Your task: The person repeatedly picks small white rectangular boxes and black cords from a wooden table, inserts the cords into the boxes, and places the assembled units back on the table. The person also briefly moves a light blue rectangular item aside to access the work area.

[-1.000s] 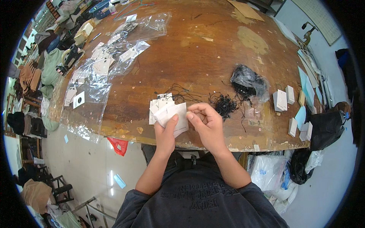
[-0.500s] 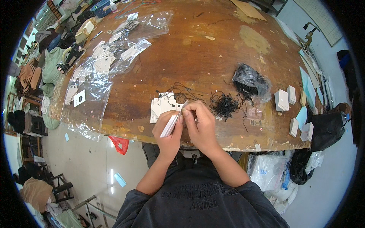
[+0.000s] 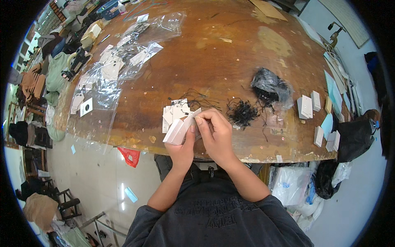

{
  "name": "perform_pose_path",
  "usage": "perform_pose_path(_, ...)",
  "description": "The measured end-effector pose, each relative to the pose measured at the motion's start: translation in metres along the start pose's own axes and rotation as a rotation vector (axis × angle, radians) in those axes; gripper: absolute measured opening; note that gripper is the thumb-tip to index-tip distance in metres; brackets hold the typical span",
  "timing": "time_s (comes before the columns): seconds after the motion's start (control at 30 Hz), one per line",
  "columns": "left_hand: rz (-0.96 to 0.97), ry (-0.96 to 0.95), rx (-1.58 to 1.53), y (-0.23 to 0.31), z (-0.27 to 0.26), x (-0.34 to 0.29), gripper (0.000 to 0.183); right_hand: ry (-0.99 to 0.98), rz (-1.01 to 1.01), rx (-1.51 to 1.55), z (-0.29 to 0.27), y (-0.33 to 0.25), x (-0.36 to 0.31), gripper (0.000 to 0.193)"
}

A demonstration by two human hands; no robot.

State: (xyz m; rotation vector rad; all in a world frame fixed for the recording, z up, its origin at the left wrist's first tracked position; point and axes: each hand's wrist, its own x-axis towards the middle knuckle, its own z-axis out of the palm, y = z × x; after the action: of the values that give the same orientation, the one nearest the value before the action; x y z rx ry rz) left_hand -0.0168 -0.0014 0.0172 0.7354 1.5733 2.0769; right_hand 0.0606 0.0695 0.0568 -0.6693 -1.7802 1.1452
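My left hand (image 3: 182, 153) is closed round a small stack of white hang tags (image 3: 175, 132), held just above the table's near edge. With thumb and finger my right hand (image 3: 217, 135) pinches the upper end of one tag fanned out from that stack. Behind the hands lies a pile of white tags (image 3: 179, 109) with black strings (image 3: 201, 100) trailing to the right. A tangled heap of black strings (image 3: 242, 113) rests right of my right hand. Beyond it sits a crumpled clear bag (image 3: 269, 84) with more black strings inside.
The worn brown wooden table (image 3: 197, 53) spreads before me. Clear plastic bags (image 3: 103, 131) with loose tags cover its left side. Several stacks of white cards (image 3: 305, 107) stand at the right, near a black bag (image 3: 354, 142). A red plastic bag (image 3: 131, 157) hangs below the front edge.
The stack in my left hand has tilted and fanned apart, showing more of the tags' broad faces. My right hand has hardly moved and still pinches at the upper end.
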Motion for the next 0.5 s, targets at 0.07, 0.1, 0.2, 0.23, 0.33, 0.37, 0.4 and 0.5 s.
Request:
perform_pose_path(0.07,-0.035,0.026,-0.042,0.002,0.0,0.001,0.03,0.023,0.019,0.036,0.001,-0.001,-0.001,0.006)
perform_pose_path(0.1,-0.066,0.04,-0.058,0.003,0.0,0.002,0.031,0.01,0.036,0.034,0.001,0.0,-0.002,0.006)
perform_pose_path(0.2,-0.056,0.027,-0.076,0.002,0.001,0.0,0.03,0.017,0.023,0.012,0.002,0.001,-0.002,0.005)
perform_pose_path(0.23,-0.052,0.03,-0.067,0.001,0.001,-0.001,0.029,0.031,-0.008,-0.011,0.003,0.002,-0.001,0.005)
perform_pose_path(0.33,-0.024,0.019,-0.025,-0.001,0.001,-0.006,0.027,0.041,-0.073,-0.073,0.005,0.002,0.0,0.004)
perform_pose_path(0.37,-0.003,0.0,-0.002,-0.002,0.001,-0.006,0.025,0.059,-0.102,-0.087,0.006,0.002,0.001,0.004)
perform_pose_path(0.4,0.013,-0.021,0.032,-0.002,0.0,-0.005,0.024,0.035,-0.107,-0.097,0.005,0.002,0.001,0.004)
perform_pose_path(0.5,0.485,-0.101,0.295,-0.002,-0.004,0.007,0.026,0.022,-0.08,-0.067,0.001,0.004,0.001,0.005)
